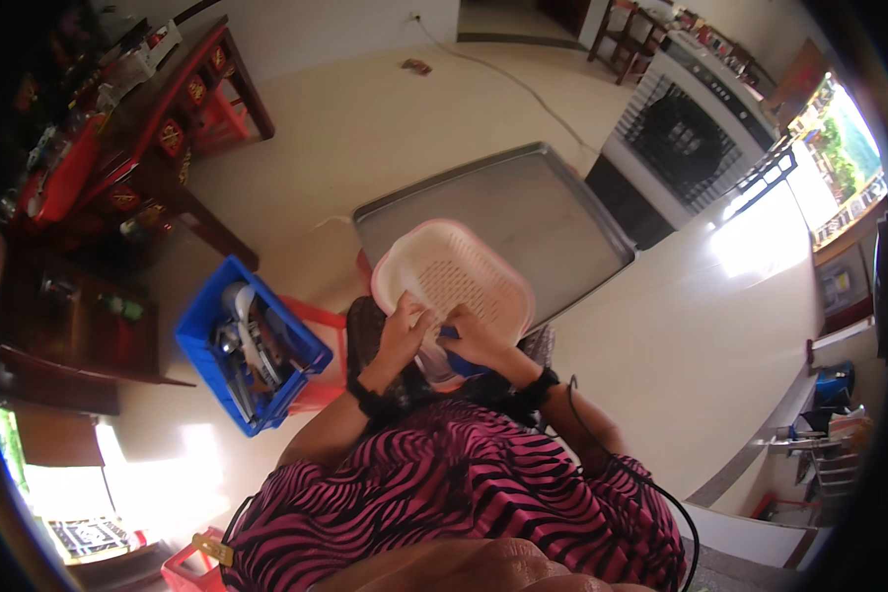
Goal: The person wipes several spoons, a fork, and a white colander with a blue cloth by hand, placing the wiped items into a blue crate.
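A perforated plastic basket point(462, 281), white inside with a pink rim, rests over my lap. My left hand point(401, 337) is at its near side, fingers bent around something pale and translucent that is too blurred to name. Close beside it, my right hand point(481, 340) curls around a small blue object point(465, 364), mostly hidden by the fingers. A whitish, see-through piece, perhaps plastic film point(433, 362), shows below and between both hands. Each wrist wears a black band.
A large grey metal tray point(488, 200) lies beyond the basket. To the left, a blue plastic bin point(214, 344) with metal utensils sits on a red plastic stool point(318, 385). A carved wooden table point(144, 140) stands at left, a floor-standing appliance point(684, 137) at right. A cable point(518, 80) crosses the floor.
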`<act>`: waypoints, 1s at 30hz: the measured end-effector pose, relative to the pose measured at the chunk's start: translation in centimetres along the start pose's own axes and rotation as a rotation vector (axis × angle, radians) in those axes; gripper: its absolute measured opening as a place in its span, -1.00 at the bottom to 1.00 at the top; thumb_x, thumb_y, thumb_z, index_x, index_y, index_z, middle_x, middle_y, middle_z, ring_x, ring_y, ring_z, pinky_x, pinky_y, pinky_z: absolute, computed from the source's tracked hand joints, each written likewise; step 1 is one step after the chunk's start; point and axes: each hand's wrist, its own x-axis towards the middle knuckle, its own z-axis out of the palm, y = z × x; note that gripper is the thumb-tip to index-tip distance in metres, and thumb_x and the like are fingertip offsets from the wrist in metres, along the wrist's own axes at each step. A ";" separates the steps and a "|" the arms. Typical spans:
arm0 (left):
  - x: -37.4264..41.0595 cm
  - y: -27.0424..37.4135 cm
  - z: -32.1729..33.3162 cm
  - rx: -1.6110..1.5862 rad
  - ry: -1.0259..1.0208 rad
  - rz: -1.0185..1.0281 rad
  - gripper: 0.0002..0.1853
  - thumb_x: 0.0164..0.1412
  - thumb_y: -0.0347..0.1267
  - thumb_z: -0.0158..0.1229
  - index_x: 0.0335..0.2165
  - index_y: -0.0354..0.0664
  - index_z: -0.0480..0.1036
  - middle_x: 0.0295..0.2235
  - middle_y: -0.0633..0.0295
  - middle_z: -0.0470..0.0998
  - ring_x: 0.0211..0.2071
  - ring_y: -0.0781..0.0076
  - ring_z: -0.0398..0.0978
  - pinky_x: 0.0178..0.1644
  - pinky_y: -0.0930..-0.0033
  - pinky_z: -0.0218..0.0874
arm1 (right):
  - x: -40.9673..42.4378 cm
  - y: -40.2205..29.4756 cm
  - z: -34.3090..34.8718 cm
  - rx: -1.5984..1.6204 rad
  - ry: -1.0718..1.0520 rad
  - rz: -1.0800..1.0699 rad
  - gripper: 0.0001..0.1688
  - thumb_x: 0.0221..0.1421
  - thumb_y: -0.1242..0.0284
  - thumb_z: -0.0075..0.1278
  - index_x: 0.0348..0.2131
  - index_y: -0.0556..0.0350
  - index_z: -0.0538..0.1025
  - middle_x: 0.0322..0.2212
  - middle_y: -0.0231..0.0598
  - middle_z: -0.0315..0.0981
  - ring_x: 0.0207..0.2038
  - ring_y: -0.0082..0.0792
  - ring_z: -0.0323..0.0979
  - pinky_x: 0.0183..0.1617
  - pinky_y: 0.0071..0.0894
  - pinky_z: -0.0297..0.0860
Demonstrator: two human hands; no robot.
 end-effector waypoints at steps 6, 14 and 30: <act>0.0 1.9 -0.7 0.010 0.104 0.038 -0.65 0.17 -0.32 0.09 -0.12 -0.33 0.36 -0.51 0.14 0.49 -0.50 0.52 0.41 -0.41 0.44 0.23 | -1.3 -5.0 -0.3 -0.019 -0.093 -0.007 -0.62 -0.12 0.33 0.15 -0.32 0.26 0.53 -0.23 0.04 0.32 -0.18 0.05 0.39 -0.06 -0.11 0.32; -0.4 1.5 -2.6 -0.441 -0.012 -0.050 -0.79 0.27 -0.37 -0.10 -0.44 -0.26 0.35 -0.61 0.25 0.43 -0.63 0.52 0.38 -0.53 0.47 0.25 | -0.4 -5.7 -4.3 0.254 0.007 -0.145 -0.57 -0.12 0.37 0.17 -0.21 0.16 0.50 -0.25 0.00 0.36 -0.18 0.03 0.38 -0.04 -0.18 0.30; -3.9 8.1 -3.3 -0.565 -0.591 -0.367 -0.82 0.23 -0.46 -0.14 -0.16 -0.17 0.23 -0.66 0.39 0.19 -0.75 0.62 0.13 -0.67 0.52 0.00 | 0.3 -7.2 -4.7 -0.187 0.349 -0.193 -0.56 -0.07 0.28 0.15 -0.14 -0.07 0.44 -0.26 -0.21 0.38 -0.18 -0.08 0.41 -0.16 -0.09 0.38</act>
